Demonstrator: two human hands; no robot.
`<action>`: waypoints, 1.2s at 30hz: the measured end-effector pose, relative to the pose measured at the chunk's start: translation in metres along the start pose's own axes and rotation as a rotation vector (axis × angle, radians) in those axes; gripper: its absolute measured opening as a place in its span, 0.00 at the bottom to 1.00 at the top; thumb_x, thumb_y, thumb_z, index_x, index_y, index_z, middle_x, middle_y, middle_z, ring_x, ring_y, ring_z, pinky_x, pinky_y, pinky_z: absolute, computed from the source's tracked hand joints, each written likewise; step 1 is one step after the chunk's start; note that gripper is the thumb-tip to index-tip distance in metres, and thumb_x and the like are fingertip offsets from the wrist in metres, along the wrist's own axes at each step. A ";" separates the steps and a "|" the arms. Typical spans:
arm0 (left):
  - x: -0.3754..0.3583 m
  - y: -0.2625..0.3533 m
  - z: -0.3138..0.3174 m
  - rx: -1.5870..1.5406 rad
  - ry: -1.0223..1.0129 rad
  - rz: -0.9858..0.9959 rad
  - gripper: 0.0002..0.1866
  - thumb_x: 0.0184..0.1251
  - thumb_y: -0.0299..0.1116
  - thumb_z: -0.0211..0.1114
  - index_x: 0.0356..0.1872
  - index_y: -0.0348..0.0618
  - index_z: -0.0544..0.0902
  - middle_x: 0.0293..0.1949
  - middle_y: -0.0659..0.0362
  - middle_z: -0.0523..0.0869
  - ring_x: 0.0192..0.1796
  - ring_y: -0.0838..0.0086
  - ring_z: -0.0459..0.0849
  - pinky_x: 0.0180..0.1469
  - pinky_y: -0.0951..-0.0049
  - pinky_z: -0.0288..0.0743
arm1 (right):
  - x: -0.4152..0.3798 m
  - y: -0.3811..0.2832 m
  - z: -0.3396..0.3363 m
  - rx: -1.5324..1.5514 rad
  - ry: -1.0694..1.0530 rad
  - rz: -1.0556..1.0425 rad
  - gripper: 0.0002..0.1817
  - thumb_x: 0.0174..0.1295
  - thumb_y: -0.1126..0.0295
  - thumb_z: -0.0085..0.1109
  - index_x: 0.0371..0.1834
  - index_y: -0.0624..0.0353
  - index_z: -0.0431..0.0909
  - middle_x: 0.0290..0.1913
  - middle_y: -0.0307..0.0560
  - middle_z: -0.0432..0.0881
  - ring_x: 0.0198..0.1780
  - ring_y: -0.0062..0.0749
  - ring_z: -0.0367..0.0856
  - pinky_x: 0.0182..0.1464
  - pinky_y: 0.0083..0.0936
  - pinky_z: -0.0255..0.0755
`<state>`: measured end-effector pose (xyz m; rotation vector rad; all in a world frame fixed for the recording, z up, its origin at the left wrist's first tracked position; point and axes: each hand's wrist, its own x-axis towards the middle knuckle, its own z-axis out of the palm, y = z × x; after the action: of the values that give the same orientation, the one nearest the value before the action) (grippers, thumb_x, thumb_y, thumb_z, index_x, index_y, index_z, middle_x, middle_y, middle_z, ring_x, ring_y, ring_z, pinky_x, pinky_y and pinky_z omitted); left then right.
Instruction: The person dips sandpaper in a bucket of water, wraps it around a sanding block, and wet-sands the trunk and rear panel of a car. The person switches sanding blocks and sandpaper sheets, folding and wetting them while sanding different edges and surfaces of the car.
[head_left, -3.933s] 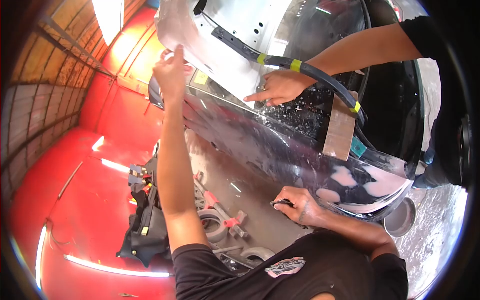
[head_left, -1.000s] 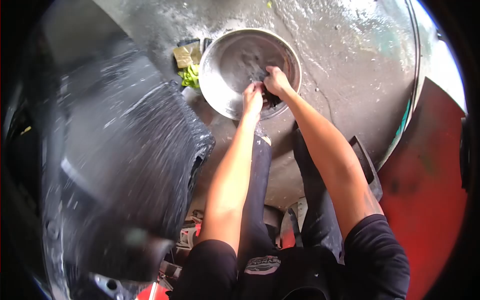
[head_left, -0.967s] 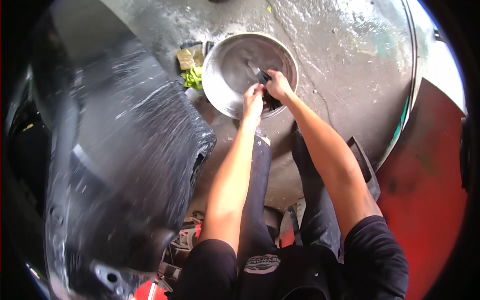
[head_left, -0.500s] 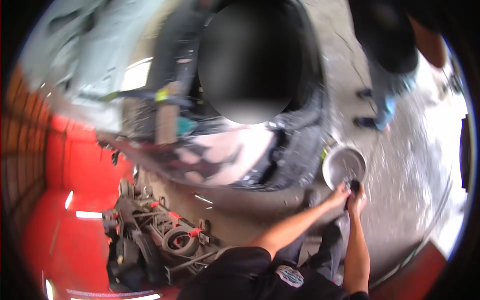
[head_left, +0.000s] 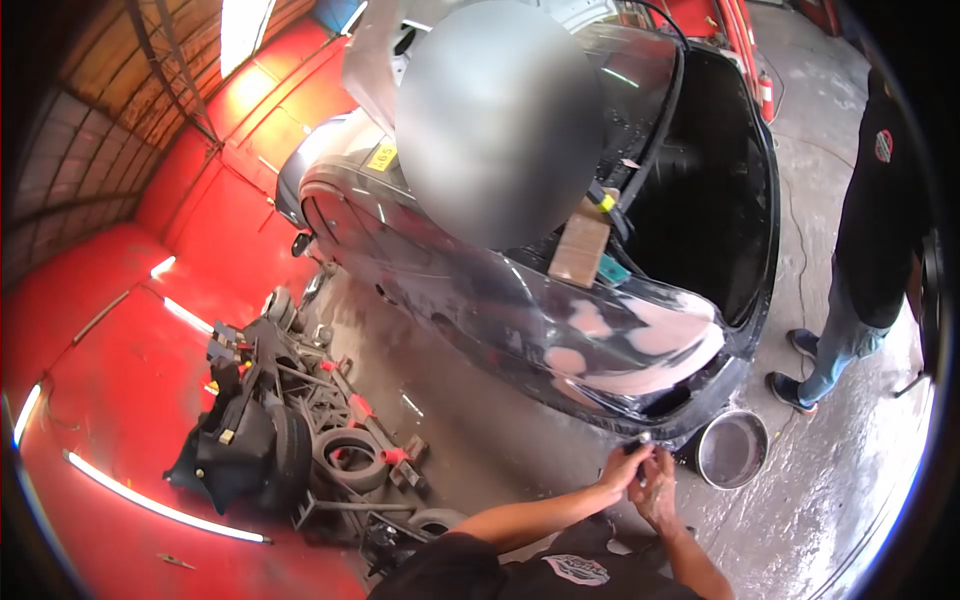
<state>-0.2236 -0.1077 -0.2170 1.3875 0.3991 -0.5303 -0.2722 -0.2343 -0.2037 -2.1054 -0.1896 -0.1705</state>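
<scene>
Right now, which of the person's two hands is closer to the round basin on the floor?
The right hand: it is on the basin side, while the left hand sits farther off, toward the picture's left.

Car [head_left: 470, 300]: well lit, thin white glints along its flank.
Trunk opening [head_left: 712, 200]: deep black, detail lost.
Light strips [head_left: 160, 506], far left of car: burnt white.
Red wall [head_left: 110, 330], left of car: orange-yellow flare high up.
Wet floor [head_left: 800, 490], right of car: silvery glare.
Grey disc [head_left: 500, 125], over car: smooth blur, hides bodywork.
Lens rim: black corners, bowed lines; elsewhere fairly sharp.
</scene>
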 end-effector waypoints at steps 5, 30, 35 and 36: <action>-0.019 0.095 -0.158 -0.159 0.277 0.169 0.15 0.73 0.41 0.75 0.45 0.39 0.89 0.41 0.59 0.91 0.43 0.76 0.87 0.47 0.70 0.80 | 0.087 -0.062 0.081 0.028 -0.369 -0.276 0.30 0.69 0.62 0.65 0.73 0.59 0.74 0.65 0.62 0.80 0.64 0.56 0.82 0.63 0.45 0.80; -0.051 0.688 -0.143 1.421 0.943 1.985 0.10 0.72 0.33 0.72 0.45 0.37 0.85 0.38 0.48 0.86 0.40 0.50 0.85 0.43 0.55 0.78 | 0.365 -0.235 0.044 0.224 0.163 -0.791 0.25 0.58 0.80 0.65 0.62 0.62 0.80 0.48 0.55 0.84 0.48 0.57 0.83 0.46 0.45 0.81; -0.045 0.750 -0.110 1.497 0.939 2.172 0.11 0.69 0.32 0.74 0.46 0.42 0.83 0.40 0.54 0.87 0.43 0.55 0.88 0.41 0.57 0.80 | 0.373 -0.219 0.062 0.194 0.105 -0.766 0.25 0.61 0.78 0.69 0.64 0.57 0.81 0.53 0.56 0.85 0.51 0.54 0.85 0.48 0.41 0.84; -0.044 0.759 -0.108 1.510 0.964 2.183 0.10 0.68 0.32 0.74 0.45 0.42 0.83 0.41 0.54 0.87 0.43 0.55 0.88 0.41 0.57 0.80 | 0.375 -0.218 0.060 0.201 0.084 -0.749 0.25 0.62 0.78 0.69 0.65 0.56 0.82 0.53 0.56 0.85 0.51 0.55 0.85 0.48 0.42 0.84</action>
<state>0.1783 0.0784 0.4102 2.3340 -1.1207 2.0981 0.0524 -0.0467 0.0222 -1.7353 -0.9015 -0.6509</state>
